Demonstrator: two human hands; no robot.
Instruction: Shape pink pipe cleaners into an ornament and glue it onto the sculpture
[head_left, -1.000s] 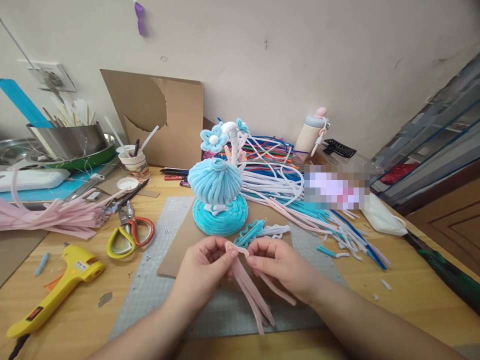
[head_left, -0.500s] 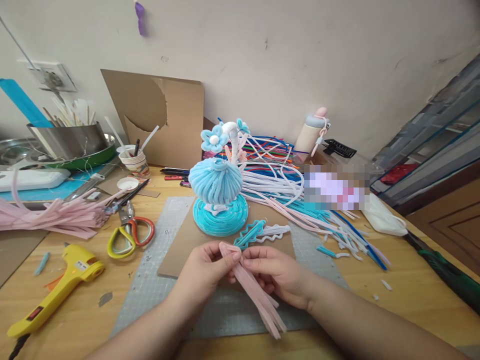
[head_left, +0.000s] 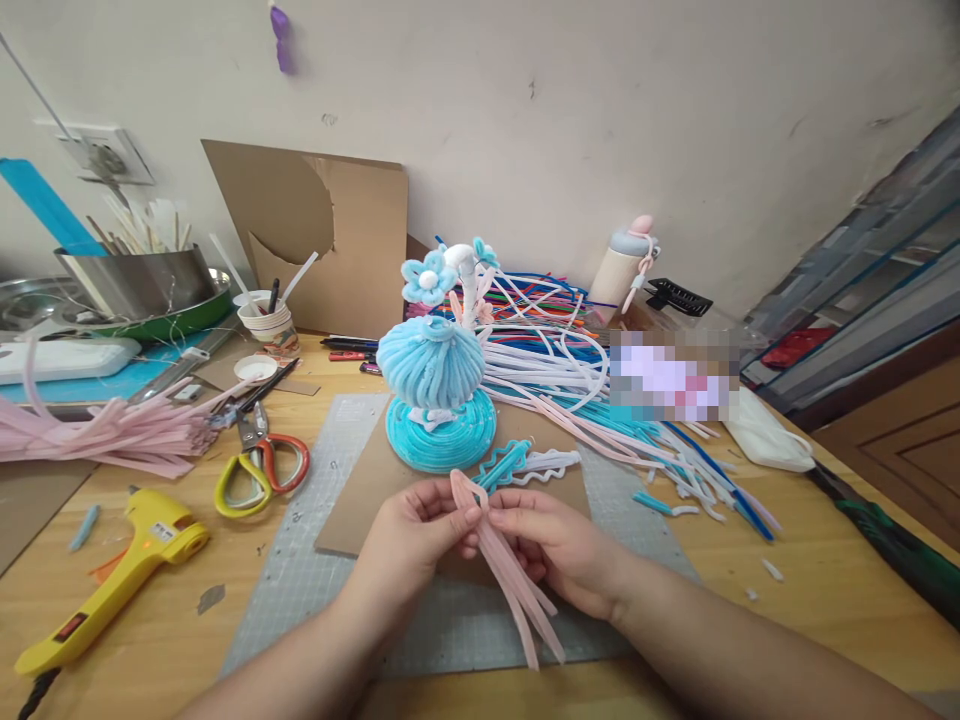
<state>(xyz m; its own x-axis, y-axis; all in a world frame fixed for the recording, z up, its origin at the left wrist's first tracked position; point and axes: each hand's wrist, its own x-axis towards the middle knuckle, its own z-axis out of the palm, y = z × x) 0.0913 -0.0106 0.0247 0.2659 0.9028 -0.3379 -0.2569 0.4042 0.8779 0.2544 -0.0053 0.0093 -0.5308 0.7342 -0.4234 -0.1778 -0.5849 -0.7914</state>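
Note:
Pink pipe cleaners [head_left: 516,588], bent into a loop at the top, are pinched between both my hands. My left hand [head_left: 429,525] grips them near the loop with thumb and fingers closed. From the other side my right hand [head_left: 541,532] pinches the same bundle just below the loop, and the loose ends hang down over the cutting mat. Just beyond my hands lie blue and white wavy pipe-cleaner pieces [head_left: 504,466] on a cardboard sheet [head_left: 352,510]. Behind them stands a light-blue pipe-cleaner lamp [head_left: 431,365] with a round blue base and flowers on its white stem.
Scissors [head_left: 259,465] and a yellow glue gun [head_left: 154,535] lie at left, near a pink pipe-cleaner bundle [head_left: 112,425]. Many coloured pipe cleaners [head_left: 551,360] spread behind at right. A bottle [head_left: 624,265] stands by the wall. Beneath my hands is a grey cutting mat [head_left: 289,600].
The pink loop has opened wider and stands a little higher above my fingers. Its lower ends have spread apart and shifted slightly left. Both hands stay in nearly the same place.

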